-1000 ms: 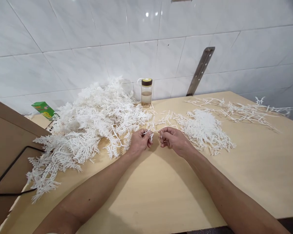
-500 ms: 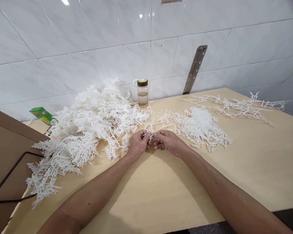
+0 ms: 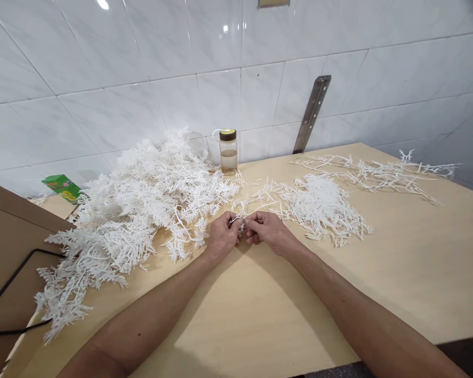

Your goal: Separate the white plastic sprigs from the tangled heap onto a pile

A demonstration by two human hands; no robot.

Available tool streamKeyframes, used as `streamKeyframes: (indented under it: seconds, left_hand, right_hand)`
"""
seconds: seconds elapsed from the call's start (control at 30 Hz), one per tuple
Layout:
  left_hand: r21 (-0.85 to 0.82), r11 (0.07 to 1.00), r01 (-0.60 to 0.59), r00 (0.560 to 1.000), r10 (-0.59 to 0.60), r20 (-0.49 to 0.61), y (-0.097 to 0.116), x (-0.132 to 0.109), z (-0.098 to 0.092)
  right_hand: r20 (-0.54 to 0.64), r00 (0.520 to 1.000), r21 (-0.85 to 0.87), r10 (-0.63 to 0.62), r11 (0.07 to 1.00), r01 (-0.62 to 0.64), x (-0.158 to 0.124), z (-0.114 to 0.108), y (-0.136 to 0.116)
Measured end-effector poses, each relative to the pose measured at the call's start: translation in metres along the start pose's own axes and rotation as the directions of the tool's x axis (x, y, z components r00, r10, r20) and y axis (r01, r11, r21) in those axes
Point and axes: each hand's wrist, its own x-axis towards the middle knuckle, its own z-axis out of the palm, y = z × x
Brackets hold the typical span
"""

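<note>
Two hands (image 3: 223,234) (image 3: 271,231) pinch a white sprig (image 3: 240,226) over a pale tabletop (image 3: 236,320) facing a glossy tiled wall (image 3: 142,47)

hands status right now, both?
Left hand: closed, pinching a white sprig.
Right hand: closed, fingertips at the same sprig; can't tell if gripping it.
</note>
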Motion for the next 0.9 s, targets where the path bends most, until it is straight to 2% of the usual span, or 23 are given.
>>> streamKeyframes:
  seconds: [0.27, 0.47, 0.63, 0.9]
  left_hand:
    - [0.273, 0.953, -0.129, 0.987, 0.15, -0.059, -0.005, 0.002, 0.0]
    - [0.227, 0.943, -0.243, 0.966, 0.257, -0.037, -0.003, 0.0, -0.001]
    - [0.046, 0.992, -0.115, 0.993, 0.115, 0.009, -0.003, 0.001, -0.001]
    - [-0.087, 0.996, 0.026, 0.999, -0.023, 0.034, 0.0, 0.0, 0.0]
  right_hand:
    - [-0.048, 0.999, -0.137, -0.005, 0.991, -0.001, 0.0, 0.009, 0.0]
    - [-0.037, 0.998, -0.048, 0.048, 0.998, -0.05, 0.007, 0.007, 0.002]
    - [0.005, 0.999, 0.127, 0.051, 0.991, -0.052, 0.005, 0.0, 0.0]
    - [0.098, 0.995, 0.192, 0.013, 0.981, -0.031, -0.002, -0.01, -0.004]
